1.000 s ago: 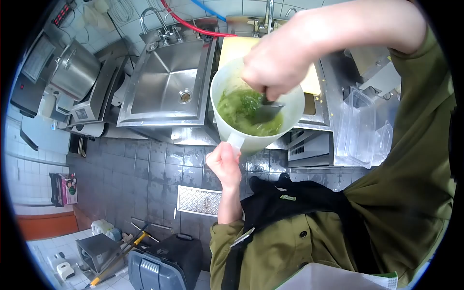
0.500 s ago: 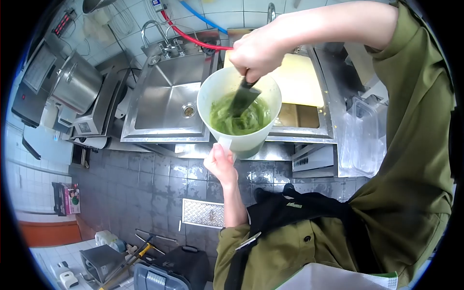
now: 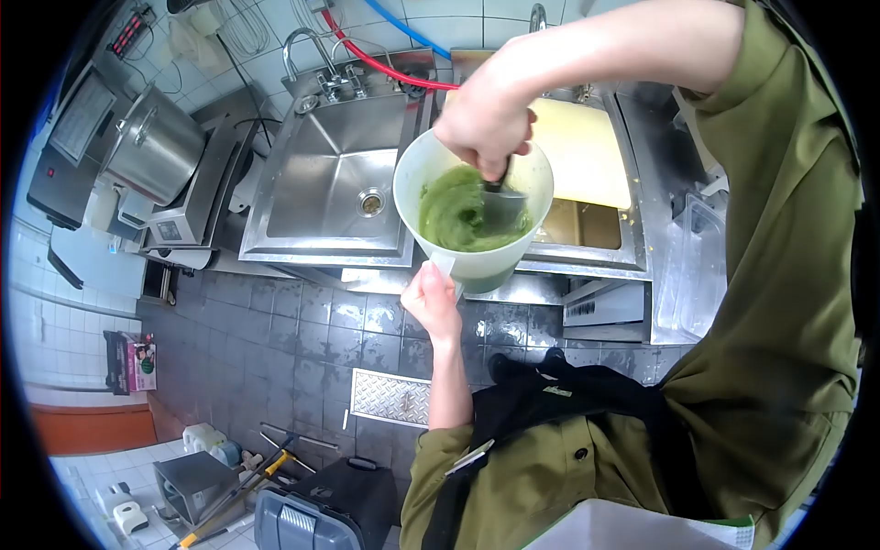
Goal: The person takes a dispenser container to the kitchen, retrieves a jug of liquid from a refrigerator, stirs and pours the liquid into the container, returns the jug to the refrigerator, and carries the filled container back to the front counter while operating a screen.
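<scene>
A large translucent white pitcher (image 3: 532,188) is held up in front of the sinks, with green liquid (image 3: 449,215) swirling inside. My left hand (image 3: 431,298) is closed around the pitcher's handle, on its near side. Over the rim, my right hand (image 3: 486,124) grips the dark handle of a flat-bladed tool (image 3: 504,209). The blade is dipped in the liquid and blurred by motion; its lower edge is hidden there.
A steel sink (image 3: 335,188) with a tap lies left, and another sink holds a yellow board (image 3: 582,151). Clear plastic containers (image 3: 687,266) stand right. A steel pot (image 3: 156,147) is at far left, a grey bin (image 3: 307,522) below.
The tool has kept moving round in the liquid, its blade now at the right side of the pitcher. My right hand has turned with it. The left hand has kept its hold on the handle.
</scene>
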